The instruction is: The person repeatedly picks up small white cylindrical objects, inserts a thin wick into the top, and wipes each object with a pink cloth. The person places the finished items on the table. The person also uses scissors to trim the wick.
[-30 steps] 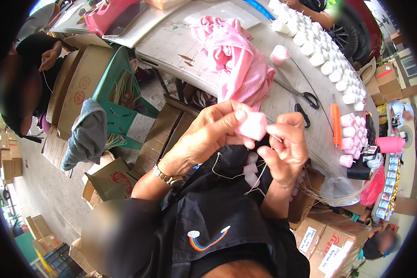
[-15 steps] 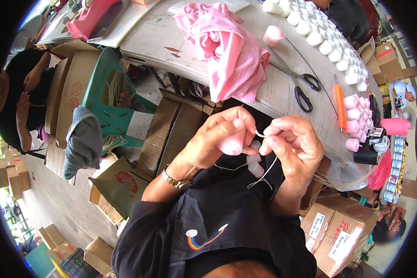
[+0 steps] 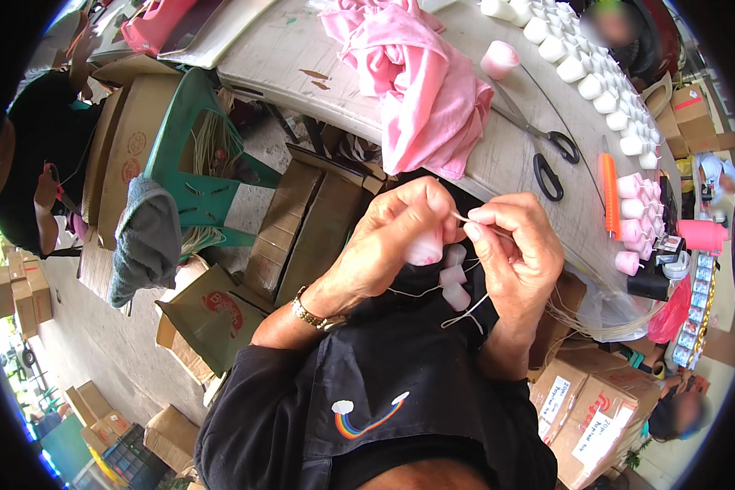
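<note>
My left hand [image 3: 384,237] is closed around a pale pink candle [image 3: 425,248], its thumb and forefinger pinching near the candle's far end. From there a thin white wick [image 3: 461,218] runs to my right hand [image 3: 521,260], whose thumb and forefinger grip it. A loose length of white string [image 3: 465,317] dangles below my right hand, and another strand passes beneath the left. Small pale pink candles [image 3: 456,296] rest on my black apron [image 3: 359,359] just below the hands. How the wick meets the candle is hidden by my left fingers.
On the table [image 3: 335,114] lie a pink cloth [image 3: 416,82], black-handled scissors [image 3: 551,151], an orange cutter [image 3: 609,196], one pink candle [image 3: 500,60], rows of white candles [image 3: 592,86] and several pink ones [image 3: 631,207]. A green chair [image 3: 167,139] and cardboard boxes [image 3: 286,229] stand left; another person [image 3: 37,171] sits beyond.
My two hands have come closer together at the wick, and the held candle has turned so its end faces me less. The table has shifted slightly rightward in view.
</note>
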`<state>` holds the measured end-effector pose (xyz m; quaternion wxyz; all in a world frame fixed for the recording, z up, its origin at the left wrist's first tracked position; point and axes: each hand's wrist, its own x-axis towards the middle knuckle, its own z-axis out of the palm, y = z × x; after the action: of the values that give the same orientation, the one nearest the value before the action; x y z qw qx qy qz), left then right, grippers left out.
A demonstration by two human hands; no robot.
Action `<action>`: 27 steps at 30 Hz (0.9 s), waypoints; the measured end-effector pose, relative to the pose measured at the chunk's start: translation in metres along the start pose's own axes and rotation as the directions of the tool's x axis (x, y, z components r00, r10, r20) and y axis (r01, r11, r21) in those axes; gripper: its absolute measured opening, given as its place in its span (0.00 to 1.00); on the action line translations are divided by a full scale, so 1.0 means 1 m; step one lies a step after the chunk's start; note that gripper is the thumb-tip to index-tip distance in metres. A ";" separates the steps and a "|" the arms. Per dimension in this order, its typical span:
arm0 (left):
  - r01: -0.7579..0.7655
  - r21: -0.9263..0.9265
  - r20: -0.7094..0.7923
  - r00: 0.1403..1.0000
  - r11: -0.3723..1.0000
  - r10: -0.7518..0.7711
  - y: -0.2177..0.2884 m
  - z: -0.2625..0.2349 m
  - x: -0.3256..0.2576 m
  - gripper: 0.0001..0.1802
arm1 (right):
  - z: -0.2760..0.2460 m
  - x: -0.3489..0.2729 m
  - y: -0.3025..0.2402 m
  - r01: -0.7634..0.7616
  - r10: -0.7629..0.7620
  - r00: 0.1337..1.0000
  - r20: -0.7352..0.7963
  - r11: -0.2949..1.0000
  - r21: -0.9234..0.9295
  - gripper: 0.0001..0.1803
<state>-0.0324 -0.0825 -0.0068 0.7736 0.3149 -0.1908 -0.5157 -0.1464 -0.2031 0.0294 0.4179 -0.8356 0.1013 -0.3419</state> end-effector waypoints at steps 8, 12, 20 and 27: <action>0.005 -0.448 0.037 0.999 0.894 0.013 -0.005 -0.007 0.000 0.27 | -0.001 -0.002 0.000 -0.055 0.055 0.998 -0.013 0.997 0.048 0.05; -0.058 -0.565 -0.011 0.998 0.823 0.062 -0.011 0.001 0.004 0.23 | 0.007 -0.007 -0.005 -0.175 0.144 0.982 0.126 0.940 0.292 0.03; -0.339 0.203 -0.123 0.922 0.919 0.367 -0.020 0.004 -0.008 0.32 | 0.014 -0.004 -0.011 -0.094 0.092 0.995 0.034 0.801 0.591 0.03; -0.219 -0.284 -0.113 0.975 0.934 0.194 -0.012 -0.002 -0.008 0.32 | 0.015 -0.008 -0.010 0.036 -0.028 0.989 -0.147 0.998 0.051 0.07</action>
<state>-0.0427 -0.0776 -0.0166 0.8689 0.1956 -0.1116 -0.4407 -0.1437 -0.1832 0.0269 0.4260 -0.7983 0.1091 -0.4114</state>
